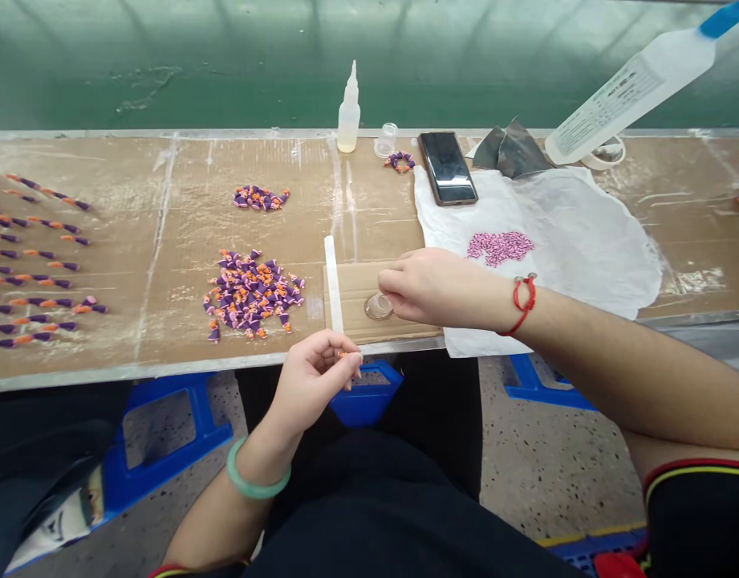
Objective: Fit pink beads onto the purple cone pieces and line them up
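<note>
Left hand (314, 384) with fingers (350, 353) pinched shut on a tiny orange piece (342, 353)

Our left hand (312, 381) pinches a tiny orange bead (343, 353) between its fingertips. At two o'clock from that hand, a clear round disc (379, 307) lies flat on a cardboard piece (357, 289), tucked right under the curled fingers of our right hand (432, 285).

My left wrist (261, 448) wears a smooth, pale-green jade bangle (257, 474); my right wrist (495, 303) carries a braided red cord bracelet (521, 305) with a small metal bead. Below the counter (164, 371), I am dressed in black: a short black sleeve (700, 522) edged in red and yellow bands on my right arm, and black clothing (369, 514) across my lap.
</note>
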Tool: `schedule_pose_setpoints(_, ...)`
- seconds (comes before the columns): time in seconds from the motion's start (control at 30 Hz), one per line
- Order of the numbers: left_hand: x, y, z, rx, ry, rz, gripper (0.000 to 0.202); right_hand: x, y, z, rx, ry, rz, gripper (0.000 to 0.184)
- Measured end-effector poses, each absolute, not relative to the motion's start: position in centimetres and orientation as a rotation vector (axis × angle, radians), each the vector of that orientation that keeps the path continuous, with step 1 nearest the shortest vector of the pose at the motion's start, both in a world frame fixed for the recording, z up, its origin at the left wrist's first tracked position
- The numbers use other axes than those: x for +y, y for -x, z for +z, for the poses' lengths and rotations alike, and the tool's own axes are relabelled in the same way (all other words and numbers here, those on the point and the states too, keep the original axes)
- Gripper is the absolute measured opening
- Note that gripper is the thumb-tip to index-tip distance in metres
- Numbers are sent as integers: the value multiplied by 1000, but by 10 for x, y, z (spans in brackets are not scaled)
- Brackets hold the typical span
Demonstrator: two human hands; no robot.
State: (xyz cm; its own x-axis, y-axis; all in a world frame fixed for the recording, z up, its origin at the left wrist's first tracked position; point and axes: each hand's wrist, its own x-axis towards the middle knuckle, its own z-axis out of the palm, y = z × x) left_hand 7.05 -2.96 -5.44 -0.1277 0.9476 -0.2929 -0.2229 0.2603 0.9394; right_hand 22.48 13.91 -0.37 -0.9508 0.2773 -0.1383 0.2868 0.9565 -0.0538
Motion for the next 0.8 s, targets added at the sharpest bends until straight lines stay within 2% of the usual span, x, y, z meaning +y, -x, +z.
schedule_pose_setpoints(0.17, -29, -69, -51, 1272, -779, 1230, 26, 140, -227, -4, 3011, -457, -167, 29)
schedule_pose_setpoints(0.27, -27, -72, -48, 1240, -715, 1309, 30, 137, -232, 0, 3116, -539, -438, 26)
schedule_pose_setpoints(0.37, -25, -77, -39, 1153, -630, 1409, 35, 123, -239, 6, 3027, -720, -1197, 18)
schedule_pose_setpoints(0.43, -24, -81, -31, 1067, -593, 1447, 36, 108, -242, 12, 2725, -831, -1822, 19)
schedule_pose_setpoints(0.5, -24, -85, -23, 995, -574, 1464, 36, 94, -246, 17, 2434, -873, -2214, 22)
schedule_pose_setpoints(0.57, -26, -90, -17, 964, -572, 1465, 36, 83, -250, 22, 2351, -873, -2317, 22)
schedule_pose_setpoints(0.8, -36, -104, -9, 997, -633, 1492, 35, 67, -262, 38, 2630, -844, -2107, 14)
